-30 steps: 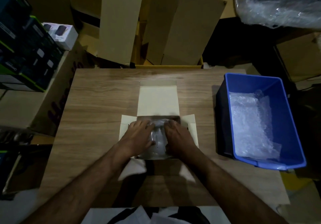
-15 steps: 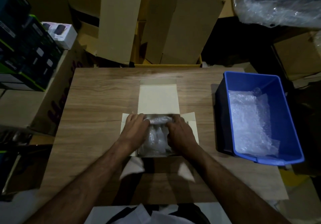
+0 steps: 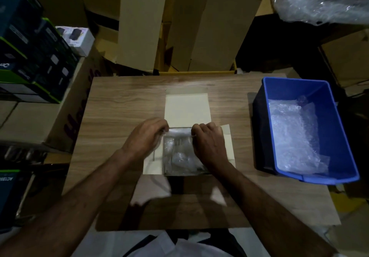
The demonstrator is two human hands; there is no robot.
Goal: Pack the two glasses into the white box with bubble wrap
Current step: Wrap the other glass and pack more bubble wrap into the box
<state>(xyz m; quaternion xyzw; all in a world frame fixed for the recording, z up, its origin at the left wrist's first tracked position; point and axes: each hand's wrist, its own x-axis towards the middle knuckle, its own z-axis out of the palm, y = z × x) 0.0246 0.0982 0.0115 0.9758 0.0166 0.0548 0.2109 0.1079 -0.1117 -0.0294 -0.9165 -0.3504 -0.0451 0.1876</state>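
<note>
Tucking clear bubble wrap into the open white cardboard box

Both hands curl at the far rim of the white cardboard box [image 3: 187,153]: the left hand [image 3: 145,137] and right hand [image 3: 209,143] each pinch the top edge of the crinkled clear bubble wrap [image 3: 179,133], likely folding it over as cushioning. The two glasses [image 3: 178,156] show only as blurred shapes inside. Beyond, the lid flap lies flat; a blue plastic bin [image 3: 337,129] holds spare wrap.
</note>
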